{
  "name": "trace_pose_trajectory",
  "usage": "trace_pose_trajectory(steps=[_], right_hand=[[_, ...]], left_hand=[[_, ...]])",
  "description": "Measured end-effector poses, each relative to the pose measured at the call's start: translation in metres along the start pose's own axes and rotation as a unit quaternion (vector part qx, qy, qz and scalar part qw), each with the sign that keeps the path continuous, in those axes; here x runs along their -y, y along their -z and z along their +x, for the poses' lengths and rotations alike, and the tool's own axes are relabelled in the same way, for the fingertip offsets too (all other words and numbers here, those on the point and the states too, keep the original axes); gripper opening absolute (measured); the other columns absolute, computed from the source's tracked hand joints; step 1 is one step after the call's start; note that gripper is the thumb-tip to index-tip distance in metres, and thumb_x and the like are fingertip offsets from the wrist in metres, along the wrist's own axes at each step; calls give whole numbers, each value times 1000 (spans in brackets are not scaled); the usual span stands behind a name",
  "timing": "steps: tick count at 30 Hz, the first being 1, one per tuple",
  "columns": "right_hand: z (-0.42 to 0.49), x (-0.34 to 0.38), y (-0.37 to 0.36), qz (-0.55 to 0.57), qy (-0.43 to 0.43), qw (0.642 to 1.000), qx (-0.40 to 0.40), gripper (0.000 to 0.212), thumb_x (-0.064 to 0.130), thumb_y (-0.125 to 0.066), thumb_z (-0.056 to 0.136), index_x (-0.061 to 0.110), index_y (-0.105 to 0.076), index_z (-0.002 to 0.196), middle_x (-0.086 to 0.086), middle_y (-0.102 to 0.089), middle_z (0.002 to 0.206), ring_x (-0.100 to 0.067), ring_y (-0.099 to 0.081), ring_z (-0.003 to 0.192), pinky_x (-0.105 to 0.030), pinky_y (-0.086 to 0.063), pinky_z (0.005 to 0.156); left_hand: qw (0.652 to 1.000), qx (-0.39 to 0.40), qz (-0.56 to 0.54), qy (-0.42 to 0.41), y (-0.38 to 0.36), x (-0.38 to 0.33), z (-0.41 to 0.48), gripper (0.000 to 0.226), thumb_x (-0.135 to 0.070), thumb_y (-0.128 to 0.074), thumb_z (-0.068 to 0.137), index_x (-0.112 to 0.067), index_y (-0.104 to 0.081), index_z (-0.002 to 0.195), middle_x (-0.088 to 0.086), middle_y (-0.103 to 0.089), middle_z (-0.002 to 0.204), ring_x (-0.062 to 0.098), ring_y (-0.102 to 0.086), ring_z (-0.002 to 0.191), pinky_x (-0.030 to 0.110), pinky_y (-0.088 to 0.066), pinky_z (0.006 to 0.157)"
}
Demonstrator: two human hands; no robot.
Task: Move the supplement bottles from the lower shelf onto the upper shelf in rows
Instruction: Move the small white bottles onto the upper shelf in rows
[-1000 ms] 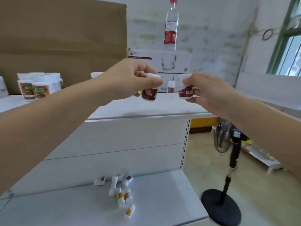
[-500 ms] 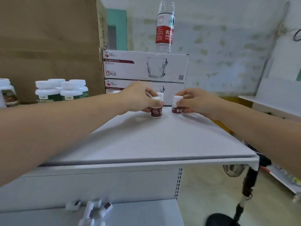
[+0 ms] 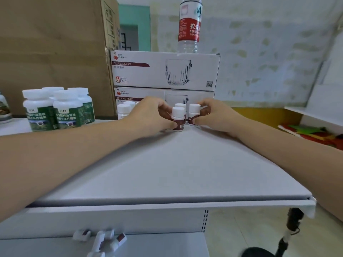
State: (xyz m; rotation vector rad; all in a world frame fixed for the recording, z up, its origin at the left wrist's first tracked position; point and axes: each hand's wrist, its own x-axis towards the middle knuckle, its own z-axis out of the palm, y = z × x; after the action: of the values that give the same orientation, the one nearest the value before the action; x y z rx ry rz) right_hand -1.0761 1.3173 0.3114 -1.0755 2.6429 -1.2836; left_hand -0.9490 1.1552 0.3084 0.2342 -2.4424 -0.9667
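Supplement bottles (image 3: pixel 178 125) with brown labels are standing upright at the back of the upper shelf (image 3: pixel 176 164), one in each hand.

Green-labelled bottles (image 3: pixel 55 112) are clustering at the far left before a cardboard box (image 3: pixel 55 43). Below, loose bottles (image 3: pixel 104 240) are lying on their sides on the lower shelf (image 3: pixel 157 243). The left hand (image 3: pixel 148 115) is curling its fingers round the front bottle (image 3: pixel 178 113). Just beside it, the right hand (image 3: pixel 217 115) is pinching the neighbouring bottle (image 3: pixel 194 114). A third bottle (image 3: pixel 181 105) is standing just behind them, before the stacked glass mug boxes (image 3: pixel 163 71), which are carrying a water bottle (image 3: pixel 189 25).
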Motion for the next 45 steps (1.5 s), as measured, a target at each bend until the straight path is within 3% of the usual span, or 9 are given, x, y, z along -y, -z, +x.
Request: trace_pose_trajectory(steps=[4,9,15,20,27,30,35,39,45], right_hand=[[3,-2,-1,-11,-3,1000,-9,39,16,-77,79,19,-61,113,3,-72,101,-14,-63,87,-23,-44,70],[1,2,1,-83,-27,996,15,53,26,-73,83,15,-53,131,1,-68,118,-19,-62,108,-29,-45,88],[-39,27,26,-323,-78,939,90,55,38,-56,93,23,-43,144,1,-43,150,-23,-40,137,-36,-32,112],[-90,59,41,-335,-75,936,83,41,38,-57,94,31,-53,134,3,-49,145,-22,-45,131,-37,-32,110],[-169,121,7,-323,-79,940,75,35,41,-56,95,32,-58,129,4,-53,141,-21,-46,130,-38,-27,112],[-203,144,-24,-322,-81,941,61,35,42,-55,95,29,-60,128,3,-51,142,-22,-46,129,-39,-30,109],[-259,184,-79,-316,-74,946,9,29,45,-57,92,27,-64,114,0,-61,120,-21,-57,107,-40,-48,96],[-291,201,-117,-271,-70,960,6,22,42,-58,91,25,-64,105,4,-65,104,-17,-59,96,-35,-48,85],[-314,186,-184,-249,-100,960,83,29,40,-57,93,23,-63,116,6,-63,109,-16,-59,102,-30,-47,86]], left_hand=[[999,-1,43,-14,-6,5,4,33,-25,-84,70,-19,-70,99,-5,-74,81,9,-64,61,32,-58,71],[992,-13,124,-29,-4,2,2,38,-39,-78,74,-19,-66,104,-8,-67,87,9,-59,78,26,-48,70],[937,135,316,-68,26,-25,-22,39,-48,-58,89,-20,-62,116,-3,-64,110,19,-58,99,29,-47,84],[906,213,359,-68,76,-33,-58,35,-50,-50,94,-30,-59,121,-10,-59,116,15,-55,108,29,-42,94],[921,207,318,-86,144,-6,-130,33,-53,-51,91,-34,-62,115,-15,-63,114,12,-59,106,36,-46,99],[924,179,324,-100,176,5,-172,31,-52,-49,93,-33,-61,115,-15,-62,111,12,-58,104,31,-46,93],[929,137,316,-136,226,30,-246,21,-50,-53,91,-34,-64,100,-16,-63,97,-1,-55,82,22,-40,63],[929,135,303,-162,247,54,-296,21,-48,-54,89,-31,-65,95,-16,-62,87,-1,-55,78,27,-41,65],[911,183,343,-135,235,121,-332,26,-48,-51,93,-30,-64,106,-12,-62,96,9,-54,82,29,-45,73]])
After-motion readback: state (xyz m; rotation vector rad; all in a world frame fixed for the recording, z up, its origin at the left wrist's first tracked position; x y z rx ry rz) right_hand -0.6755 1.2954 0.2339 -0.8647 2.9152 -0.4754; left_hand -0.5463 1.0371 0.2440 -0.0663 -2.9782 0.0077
